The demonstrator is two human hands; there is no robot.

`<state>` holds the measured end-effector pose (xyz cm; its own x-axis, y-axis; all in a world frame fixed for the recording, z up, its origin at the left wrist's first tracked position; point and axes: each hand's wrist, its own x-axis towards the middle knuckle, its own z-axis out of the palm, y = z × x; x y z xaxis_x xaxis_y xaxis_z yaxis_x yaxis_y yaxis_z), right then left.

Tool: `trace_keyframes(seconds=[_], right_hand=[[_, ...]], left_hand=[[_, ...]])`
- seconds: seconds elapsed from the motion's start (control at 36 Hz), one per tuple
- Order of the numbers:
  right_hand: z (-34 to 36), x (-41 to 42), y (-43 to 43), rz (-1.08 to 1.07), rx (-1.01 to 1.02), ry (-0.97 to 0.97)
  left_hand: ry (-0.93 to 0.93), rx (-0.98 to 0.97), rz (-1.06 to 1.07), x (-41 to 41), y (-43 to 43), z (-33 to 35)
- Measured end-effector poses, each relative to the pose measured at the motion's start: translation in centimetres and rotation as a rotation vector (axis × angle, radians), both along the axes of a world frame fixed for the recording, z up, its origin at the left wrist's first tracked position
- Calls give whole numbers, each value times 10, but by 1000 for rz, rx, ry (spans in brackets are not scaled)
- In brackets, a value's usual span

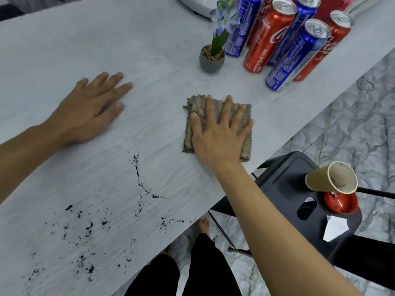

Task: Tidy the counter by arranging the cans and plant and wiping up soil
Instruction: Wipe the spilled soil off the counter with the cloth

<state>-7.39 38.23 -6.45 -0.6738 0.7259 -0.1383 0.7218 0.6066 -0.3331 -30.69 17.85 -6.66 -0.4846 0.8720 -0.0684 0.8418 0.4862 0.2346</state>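
My right hand [220, 133] lies flat with spread fingers on a folded brownish cloth [245, 116] in the middle of the pale wood-grain counter [149, 50]. My left hand [92, 110] rests palm down on the bare counter to the left, holding nothing. Dark soil crumbs [89, 225] are scattered over the near left part of the counter, with a thin trail [139, 174] curving toward the cloth. A small grey pot with a blue-flowered plant [212, 58] stands at the far right. Beside it several red and blue cans [286, 54] stand upright in a tight group.
The counter's right edge runs diagonally past the cloth. Beyond it stands a black stool [284, 189] carrying a tipped paper cup [333, 178] and a red dish [342, 204]. Below the edge are my legs and a marble floor [352, 124]. A white object [198, 5] sits behind the plant.
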Motion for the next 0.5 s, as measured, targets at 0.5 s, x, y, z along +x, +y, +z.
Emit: trace_keyframes(seconds=[0.5], right_hand=[[-6,-14,-112,318,56,81]], left_hand=[[-23,26,12,6,1,4]])
